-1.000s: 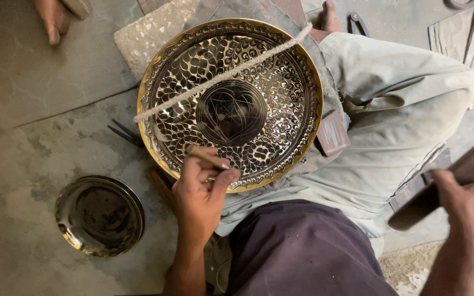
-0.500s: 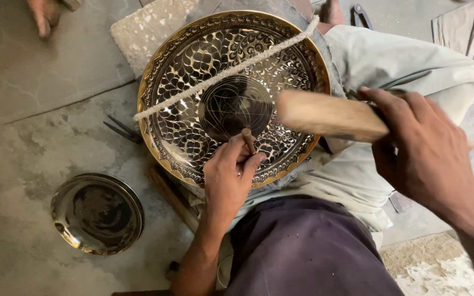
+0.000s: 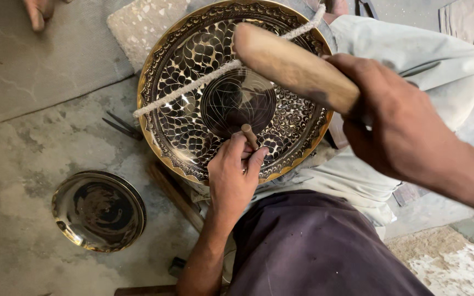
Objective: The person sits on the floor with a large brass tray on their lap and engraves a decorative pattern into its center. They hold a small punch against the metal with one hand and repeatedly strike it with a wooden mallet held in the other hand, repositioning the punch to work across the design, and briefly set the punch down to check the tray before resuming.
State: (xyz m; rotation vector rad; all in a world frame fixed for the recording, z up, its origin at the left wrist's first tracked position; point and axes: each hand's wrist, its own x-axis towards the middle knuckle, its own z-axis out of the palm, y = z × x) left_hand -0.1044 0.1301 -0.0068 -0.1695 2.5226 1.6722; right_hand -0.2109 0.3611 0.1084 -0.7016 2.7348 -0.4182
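A large round brass plate (image 3: 193, 71) with dense engraved black-and-gold patterns rests tilted on my lap. A white cord (image 3: 193, 90) runs across its face. My left hand (image 3: 231, 181) pinches a small chisel (image 3: 249, 136) upright against the plate, near its dark centre. My right hand (image 3: 396, 126) grips a thick wooden mallet (image 3: 292, 66), raised over the plate's upper right, above the chisel and apart from it.
A smaller dark shiny dish (image 3: 99, 210) lies on the concrete floor at the lower left. Thin metal tools (image 3: 120, 126) lie left of the plate. Another person's foot (image 3: 38, 11) shows at the top left. My trousered legs (image 3: 412, 60) fill the right side.
My right hand has swung the mallet in from the far right to above the plate. My left hand has set the chisel further in towards the plate's centre.
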